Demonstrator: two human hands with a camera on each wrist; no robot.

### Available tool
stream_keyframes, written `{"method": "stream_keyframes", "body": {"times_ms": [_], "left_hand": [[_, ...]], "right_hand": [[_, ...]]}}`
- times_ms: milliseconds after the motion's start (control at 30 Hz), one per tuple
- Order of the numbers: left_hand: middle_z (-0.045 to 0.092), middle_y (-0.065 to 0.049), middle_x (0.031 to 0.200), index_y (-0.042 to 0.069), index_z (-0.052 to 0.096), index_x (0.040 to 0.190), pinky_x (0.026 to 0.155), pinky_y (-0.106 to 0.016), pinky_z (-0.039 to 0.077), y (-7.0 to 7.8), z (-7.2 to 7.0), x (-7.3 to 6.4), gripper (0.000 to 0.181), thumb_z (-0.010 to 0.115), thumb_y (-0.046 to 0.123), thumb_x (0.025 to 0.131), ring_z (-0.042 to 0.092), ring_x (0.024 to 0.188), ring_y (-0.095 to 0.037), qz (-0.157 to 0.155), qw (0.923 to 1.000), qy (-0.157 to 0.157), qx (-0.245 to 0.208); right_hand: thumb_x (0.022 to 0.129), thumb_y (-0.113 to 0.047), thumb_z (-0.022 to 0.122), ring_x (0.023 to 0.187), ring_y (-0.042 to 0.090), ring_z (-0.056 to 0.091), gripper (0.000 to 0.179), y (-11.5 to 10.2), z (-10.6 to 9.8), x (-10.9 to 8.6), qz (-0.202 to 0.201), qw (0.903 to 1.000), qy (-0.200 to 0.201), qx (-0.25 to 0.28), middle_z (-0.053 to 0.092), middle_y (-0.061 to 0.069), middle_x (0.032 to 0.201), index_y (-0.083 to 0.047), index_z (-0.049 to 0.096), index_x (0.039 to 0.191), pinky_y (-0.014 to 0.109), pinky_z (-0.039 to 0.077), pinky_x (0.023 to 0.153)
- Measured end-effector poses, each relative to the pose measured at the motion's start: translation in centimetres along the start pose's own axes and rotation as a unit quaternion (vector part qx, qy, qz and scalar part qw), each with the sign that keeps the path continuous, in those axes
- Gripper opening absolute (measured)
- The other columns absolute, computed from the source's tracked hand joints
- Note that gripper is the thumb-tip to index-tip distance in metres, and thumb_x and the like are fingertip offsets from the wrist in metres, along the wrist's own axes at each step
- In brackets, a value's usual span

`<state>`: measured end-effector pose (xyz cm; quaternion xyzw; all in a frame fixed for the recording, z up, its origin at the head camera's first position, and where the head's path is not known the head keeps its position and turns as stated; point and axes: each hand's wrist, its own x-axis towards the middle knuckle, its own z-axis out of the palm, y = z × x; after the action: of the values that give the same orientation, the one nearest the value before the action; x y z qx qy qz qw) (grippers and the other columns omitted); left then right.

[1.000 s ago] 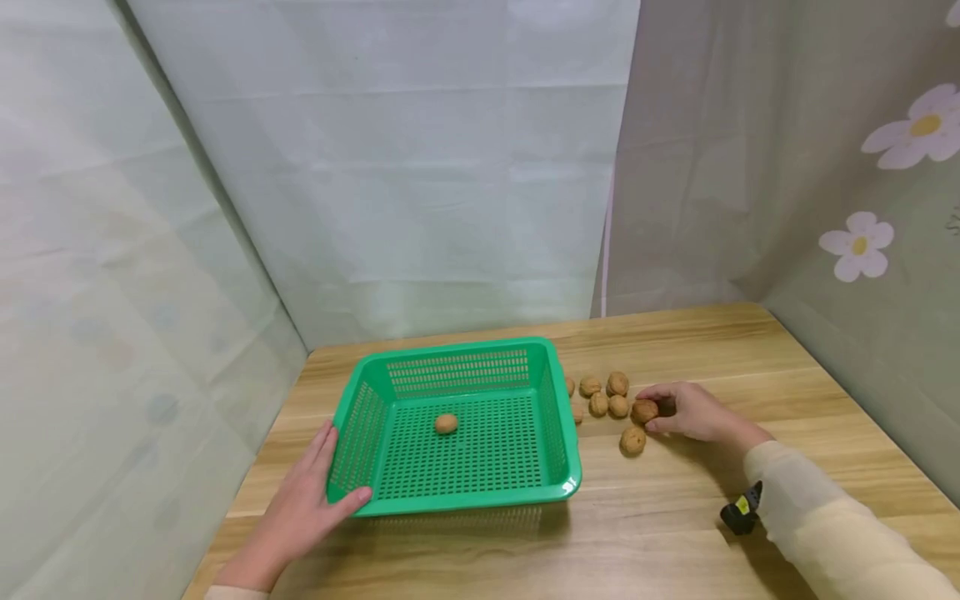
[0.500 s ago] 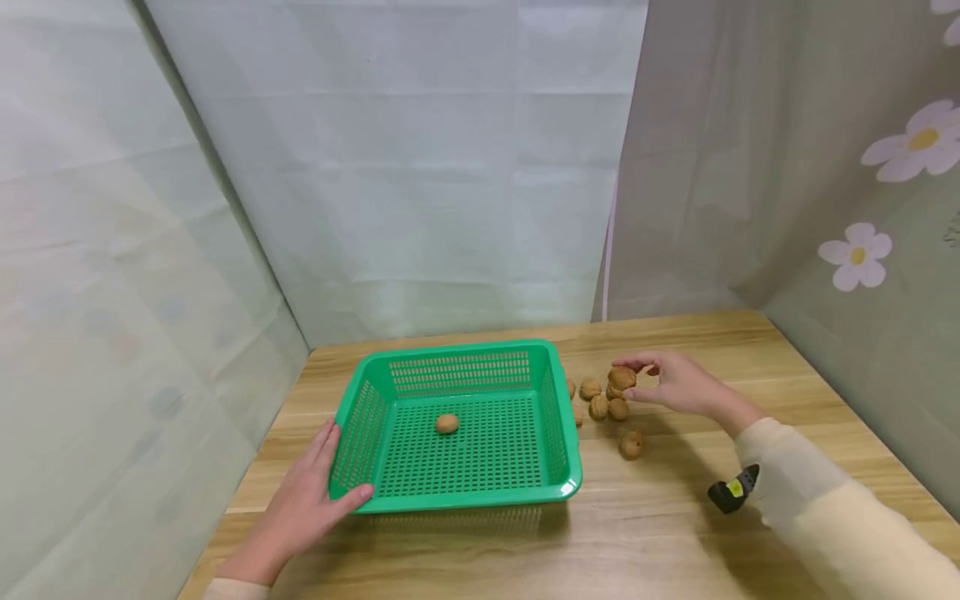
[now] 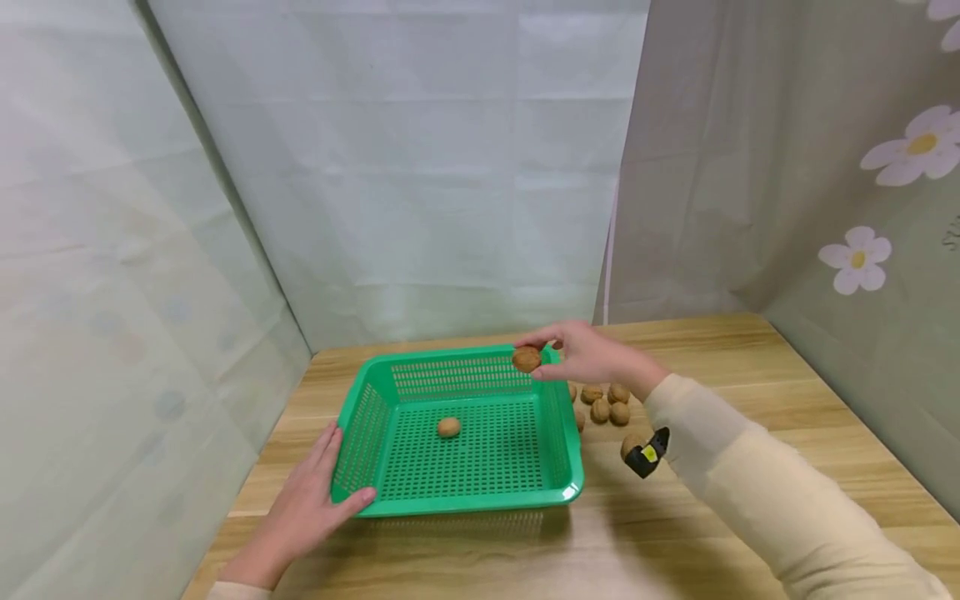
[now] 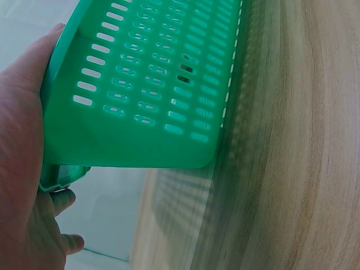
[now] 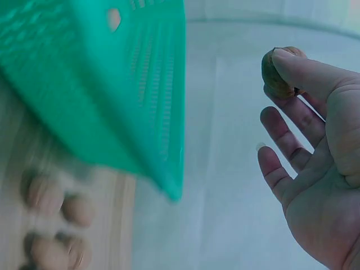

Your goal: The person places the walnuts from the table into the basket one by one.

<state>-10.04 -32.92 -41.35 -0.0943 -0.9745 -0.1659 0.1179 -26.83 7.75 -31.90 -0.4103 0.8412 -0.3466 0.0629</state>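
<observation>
My right hand pinches a walnut between thumb and fingertips, above the far right corner of the green plastic basket. In the right wrist view the same walnut sits against the thumb, while the other fingers are loosely bent. My left hand holds the basket's near left corner, thumb on the front rim and fingers along the left rim. The left wrist view shows the palm of that hand against the basket's rim. One walnut lies on the basket floor.
Several walnuts lie on the wooden table just right of the basket. Another walnut is partly hidden behind the black wrist device. Pale curtains enclose the table's back and sides.
My right hand has lifted a walnut from the group on the table and carried it left, over the basket's far right corner. The left hand keeps its hold on the basket.
</observation>
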Motion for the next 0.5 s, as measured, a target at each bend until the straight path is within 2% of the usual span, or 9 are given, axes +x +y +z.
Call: {"method": "stream_keyframes", "body": {"times_ms": [233, 367, 500], "left_hand": [[0.008, -0.011, 0.151, -0.004, 0.017, 0.143, 0.094, -0.063, 0.026, 0.0, -0.1, 0.0, 0.096, 0.066, 0.048, 0.078, 0.022, 0.13, -0.042, 0.002, 1.0, 0.005, 0.0], [0.008, -0.011, 0.151, -0.004, 0.017, 0.143, 0.094, -0.063, 0.026, 0.1, -0.2, 0.1, 0.096, 0.066, 0.048, 0.078, 0.021, 0.131, -0.041, 0.0, 1.0, 0.003, 0.001], [0.007, -0.011, 0.151, -0.004, 0.018, 0.143, 0.094, -0.063, 0.026, 0.1, -0.1, 0.0, 0.097, 0.067, 0.048, 0.077, 0.023, 0.129, -0.044, 0.004, 1.0, 0.007, 0.002]], "right_hand": [[0.081, -0.024, 0.07, 0.1, 0.006, 0.053, 0.044, -2.2, 2.2, 4.7, -0.021, 0.9992, -0.022, 0.026, 0.06, -0.016, 0.106, -0.032, 0.056, 0.123, 0.032, 0.042, 0.086], [0.081, -0.024, 0.07, 0.096, 0.005, 0.054, 0.043, -2.1, 4.2, 6.9, -0.027, 0.9984, -0.029, 0.041, 0.061, -0.015, 0.103, -0.028, 0.058, 0.123, 0.03, 0.045, 0.078], [0.081, -0.024, 0.07, 0.095, 0.004, 0.054, 0.043, -1.3, 6.4, 8.5, -0.016, 0.9978, -0.039, 0.05, 0.061, -0.014, 0.103, -0.024, 0.058, 0.123, 0.028, 0.046, 0.079]]}}
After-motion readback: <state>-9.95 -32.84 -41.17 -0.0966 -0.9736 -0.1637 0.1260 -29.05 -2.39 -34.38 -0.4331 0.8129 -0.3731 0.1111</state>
